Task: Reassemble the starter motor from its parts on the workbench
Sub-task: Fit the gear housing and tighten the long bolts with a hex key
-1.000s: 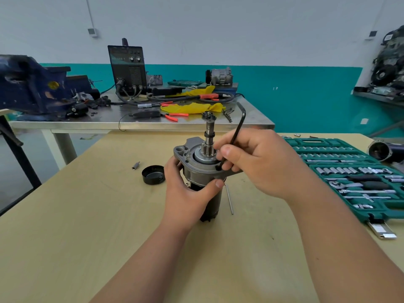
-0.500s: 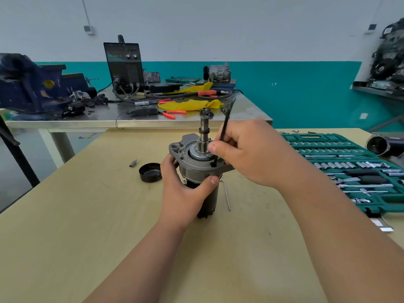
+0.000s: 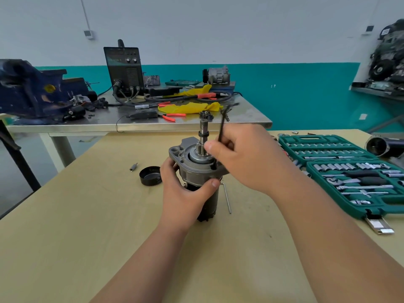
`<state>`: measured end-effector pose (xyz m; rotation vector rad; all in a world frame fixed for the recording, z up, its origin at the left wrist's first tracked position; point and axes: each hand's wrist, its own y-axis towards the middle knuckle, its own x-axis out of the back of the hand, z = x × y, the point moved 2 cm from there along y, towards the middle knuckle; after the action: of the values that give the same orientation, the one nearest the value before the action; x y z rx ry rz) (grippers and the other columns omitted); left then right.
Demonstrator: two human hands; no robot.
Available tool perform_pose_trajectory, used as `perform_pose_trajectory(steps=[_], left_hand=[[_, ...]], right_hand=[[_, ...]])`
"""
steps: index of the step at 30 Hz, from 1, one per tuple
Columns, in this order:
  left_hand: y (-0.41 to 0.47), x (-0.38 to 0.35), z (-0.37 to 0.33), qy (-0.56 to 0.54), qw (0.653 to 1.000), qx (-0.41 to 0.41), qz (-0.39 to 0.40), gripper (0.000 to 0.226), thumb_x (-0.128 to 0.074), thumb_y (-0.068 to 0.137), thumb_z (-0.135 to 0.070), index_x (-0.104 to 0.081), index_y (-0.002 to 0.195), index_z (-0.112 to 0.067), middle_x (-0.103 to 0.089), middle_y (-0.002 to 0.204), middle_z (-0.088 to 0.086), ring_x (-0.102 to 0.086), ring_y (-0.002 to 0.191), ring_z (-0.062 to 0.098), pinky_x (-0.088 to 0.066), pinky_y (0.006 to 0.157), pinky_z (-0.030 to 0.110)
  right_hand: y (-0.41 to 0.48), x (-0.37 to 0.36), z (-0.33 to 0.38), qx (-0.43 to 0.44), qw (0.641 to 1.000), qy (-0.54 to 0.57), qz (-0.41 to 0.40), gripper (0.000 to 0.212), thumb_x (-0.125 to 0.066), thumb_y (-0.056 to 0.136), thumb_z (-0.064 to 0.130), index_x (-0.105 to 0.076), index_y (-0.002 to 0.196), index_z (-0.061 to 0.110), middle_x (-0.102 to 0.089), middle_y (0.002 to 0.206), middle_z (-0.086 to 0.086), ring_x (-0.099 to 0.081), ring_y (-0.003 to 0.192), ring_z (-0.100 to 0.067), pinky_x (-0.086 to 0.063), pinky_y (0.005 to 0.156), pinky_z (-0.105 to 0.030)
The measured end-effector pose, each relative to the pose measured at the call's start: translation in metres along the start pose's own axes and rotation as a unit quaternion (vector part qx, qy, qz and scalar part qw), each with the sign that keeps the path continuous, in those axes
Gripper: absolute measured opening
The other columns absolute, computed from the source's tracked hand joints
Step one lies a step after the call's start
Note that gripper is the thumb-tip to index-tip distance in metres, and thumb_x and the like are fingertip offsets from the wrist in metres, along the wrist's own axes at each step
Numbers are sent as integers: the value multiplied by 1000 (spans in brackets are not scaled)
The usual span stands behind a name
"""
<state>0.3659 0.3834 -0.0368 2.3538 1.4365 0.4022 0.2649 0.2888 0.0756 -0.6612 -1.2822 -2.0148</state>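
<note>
**Starter upright, hex key at flange**

Grey-housed, black-bodied starter motor (image 3: 192,169) stands on the pale wooden workbench (image 3: 87,215), long axis vertical, steel shaft (image 3: 203,136) pointing up. Left hand (image 3: 185,193) wraps the housing from the near side. Right hand (image 3: 247,158) pinches a black L-shaped hex key (image 3: 221,130), tip down at the flange's right side.

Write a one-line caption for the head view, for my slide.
Upright starter motor on the workbench: left hand steadies it, right hand holds a hex key at its flange.
</note>
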Motion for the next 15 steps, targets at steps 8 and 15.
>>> perform_pose_trajectory(steps=[8,15], left_hand=[[0,3,3,-23,1000,1,21,85,-72,52,-52,-35,129,-44,-46,138,-8,-45,128,1,-45,92,11],[7,8,-19,-152,975,161,17,83,-41,69,-78,-56,127,-22,-66,125,-1,-57,122,17,-39,110,49]], right_hand=[[-14,-17,-129,-355,921,-21,156,45,-48,97,41,-56,66,9,-57,52,-7,-53,49,-20,-43,55,-29],[-25,-38,-87,-358,861,356,65,49,-35,98,58,-66,102,19,-74,91,-1,-70,86,-16,-54,78,-39]])
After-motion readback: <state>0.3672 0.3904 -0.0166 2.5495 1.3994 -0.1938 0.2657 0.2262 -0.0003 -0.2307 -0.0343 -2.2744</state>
